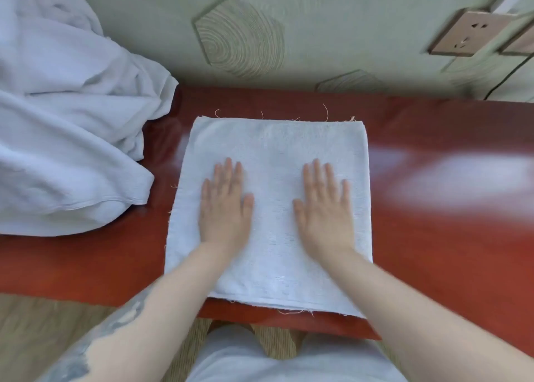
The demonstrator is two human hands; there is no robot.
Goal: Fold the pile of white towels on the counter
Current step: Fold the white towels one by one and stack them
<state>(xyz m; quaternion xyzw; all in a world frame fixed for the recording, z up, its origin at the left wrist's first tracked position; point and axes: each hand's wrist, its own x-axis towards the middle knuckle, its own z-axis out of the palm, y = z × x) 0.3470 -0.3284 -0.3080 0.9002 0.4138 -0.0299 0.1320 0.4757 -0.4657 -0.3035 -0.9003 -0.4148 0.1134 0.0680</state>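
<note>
A folded white towel (pixel 274 147) lies flat on the red-brown counter (pixel 433 237), its near edge reaching just past the counter's front. Loose threads stick out along its far and near edges. My left hand (pixel 225 205) presses flat on the towel's left half, fingers straight and pointing away from me. My right hand (pixel 325 205) lies flat on the right half in the same way. A crumpled pile of white towels (pixel 63 138) sits on the counter to the left, apart from the folded one.
A green patterned wall (pixel 289 34) rises right behind the counter, with wall sockets (pixel 471 31) at the upper right and a thin dark cable beside them. Wooden floor (pixel 43 324) and my light trousers show below the counter's front edge.
</note>
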